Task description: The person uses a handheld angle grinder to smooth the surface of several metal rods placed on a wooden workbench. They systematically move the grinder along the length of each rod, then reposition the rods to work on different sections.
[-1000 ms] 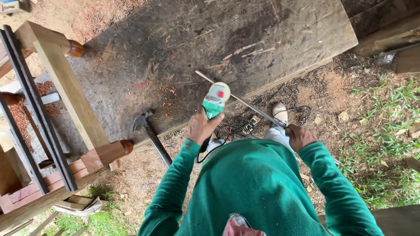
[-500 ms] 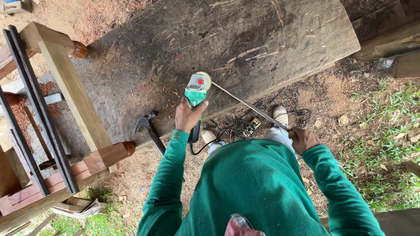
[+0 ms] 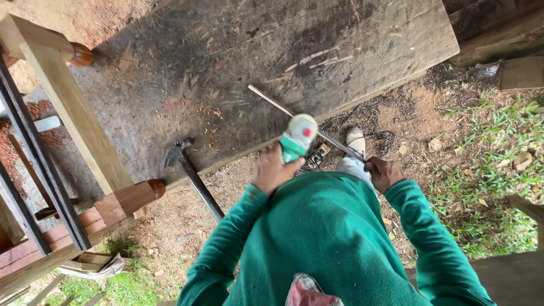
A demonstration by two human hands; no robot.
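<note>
My left hand (image 3: 271,171) is shut around a green and white hand-held power tool (image 3: 298,137), held close to my body at the near edge of a big dark wooden slab (image 3: 226,68). A long thin strip (image 3: 283,109) is gripped at its near end by my right hand (image 3: 384,173); it slants up and to the left over the slab. The tool's head sits right beside the strip; whether they touch I cannot tell. My green sleeves and torso hide the ground below.
A claw hammer (image 3: 190,170) lies across the slab's near edge, left of my left hand. A wooden frame with dark bars (image 3: 73,122) stands at the left. My shoe (image 3: 356,137) and a black cord (image 3: 388,137) are on the dirt, with grass (image 3: 487,164) to the right.
The power tool has come back right and nearer to my body after reaching out over the slab. The strip's far end has swung left. The hammer has not moved.
</note>
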